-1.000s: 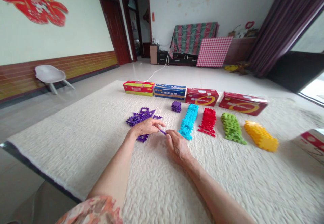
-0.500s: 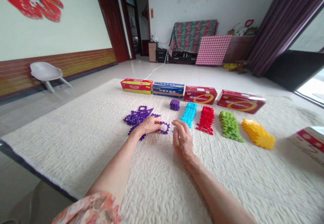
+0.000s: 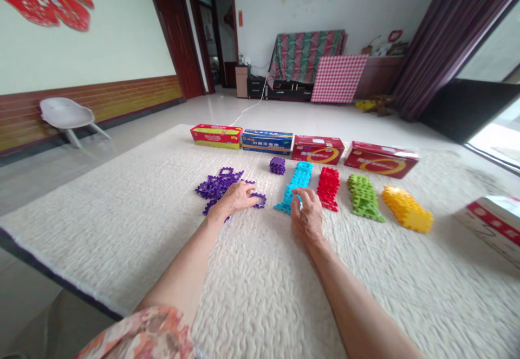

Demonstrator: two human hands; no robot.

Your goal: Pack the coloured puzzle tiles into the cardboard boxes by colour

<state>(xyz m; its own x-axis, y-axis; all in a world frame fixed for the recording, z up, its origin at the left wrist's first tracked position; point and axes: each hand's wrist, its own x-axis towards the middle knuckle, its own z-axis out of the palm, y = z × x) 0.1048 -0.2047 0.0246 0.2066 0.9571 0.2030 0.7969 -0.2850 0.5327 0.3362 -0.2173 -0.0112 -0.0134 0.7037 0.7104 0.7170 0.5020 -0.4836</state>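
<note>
My left hand (image 3: 238, 197) has its fingers closed on the edge of a purple frame-shaped interlocking block (image 3: 262, 202) with toothed sides. Under and behind that hand lies a loose pile of purple blocks (image 3: 215, 185). My right hand (image 3: 307, 213) is at the near end of the row of light-blue blocks (image 3: 301, 175). Its fingers are curved with a gap between thumb and forefinger, where light blue shows through; whether it touches the blocks I cannot tell. A small neat stack of purple blocks (image 3: 278, 165) stands beyond both hands.
Right of the light-blue row lie red (image 3: 328, 185), green (image 3: 363, 196) and yellow blocks (image 3: 406, 208). Behind stand a red-and-yellow box (image 3: 216, 137), a blue box (image 3: 267, 142) and two dark-red boxes (image 3: 318, 149). A white-and-red box (image 3: 493, 226) sits at the right. A quilted cream cover (image 3: 239, 294) spreads beneath.
My right hand has moved right, away from the purple frame-shaped block to the light-blue row. My left hand stays on the purple block, and the view has shifted slightly.
</note>
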